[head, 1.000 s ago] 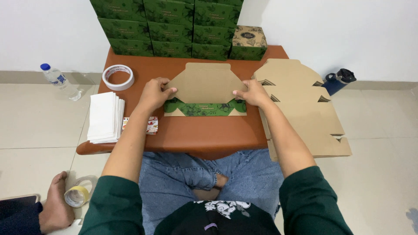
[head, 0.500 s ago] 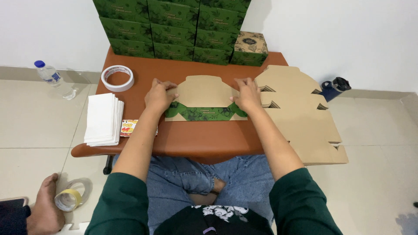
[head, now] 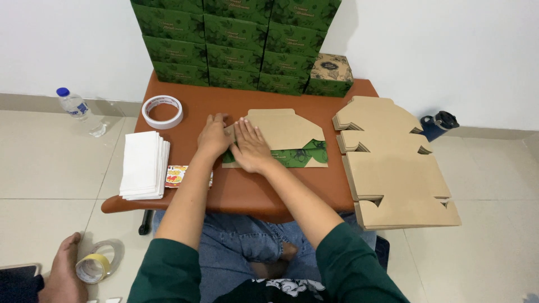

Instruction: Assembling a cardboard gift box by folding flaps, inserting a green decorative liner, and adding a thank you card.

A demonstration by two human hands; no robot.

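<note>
Table [head: 269, 191]: a brown oblong top; its near edge is hidden behind the person's arms and lap.
Green boxes [head: 236, 42]: stacked at 12 o'clock against the wall; the top row is cut off by the frame.
Patterned box [head: 331, 76]: at 1 o'clock, just beside the green stack, brown lid over a green base.
Flat blanks [head: 393, 168]: a pile of brown die-cut cardboard at 3 o'clock, overhanging the table's right end.
Folded carton [head: 286, 137]: at the centre of the table, brown with a green printed strip along its near edge; its left end is covered by both hands.
Napkins [head: 144, 164]: a white stack at 9 o'clock.
Tape roll [head: 162, 111]: white, at 10 o'clock.
Left hand [head: 213, 136]: flat, fingers together, pressing down on the carton's left end.
Right hand [head: 251, 147]: flat, fingers slightly spread, pressing the carton just beside the left hand.
Sachet [head: 177, 175]: small, red and yellow, partly hidden under the left forearm.
Other person's hand [head: 64, 275]: at 7 o'clock on the floor, touching a yellow tape roll [head: 92, 268]; its grip is hard to make out.
</note>
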